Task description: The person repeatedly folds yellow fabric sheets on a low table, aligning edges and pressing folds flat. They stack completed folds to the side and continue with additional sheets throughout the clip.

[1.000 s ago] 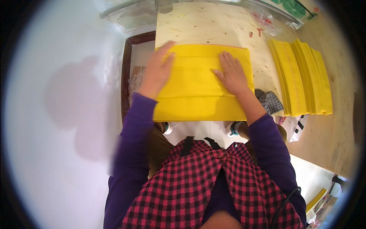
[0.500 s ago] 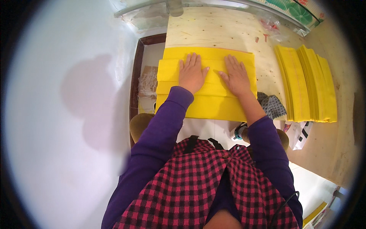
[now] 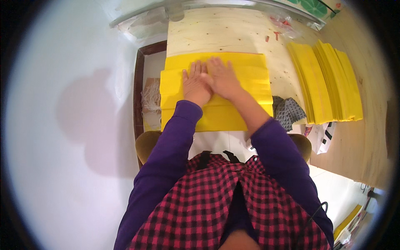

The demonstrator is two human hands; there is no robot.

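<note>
Spread across the near edge of the wooden table (image 3: pixel 216 31) lies a yellow folded cloth (image 3: pixel 246 91), with a loose flap running across its middle. My left hand (image 3: pixel 197 88) rests flat on it, left of the middle, fingers stretched out and pointing away from me. Close beside it is my right hand (image 3: pixel 223 78), palm down and slightly blurred, its thumb side overlapping the edge of the left hand. Its fingers are stretched too. Neither hand grips anything.
Stacks of folded yellow cloth (image 3: pixel 329 83) stand on the right of the table. Between them and the work lies a grey textured cloth (image 3: pixel 287 112). A clear plastic bag (image 3: pixel 281 25) sits at the back. A white wall (image 3: pixel 54 137) rises at left.
My right hand has moved left across the yellow cloth, from its right side to beside my left hand. The left hand stays flat on the cloth. The whole view has shifted slightly.
</note>
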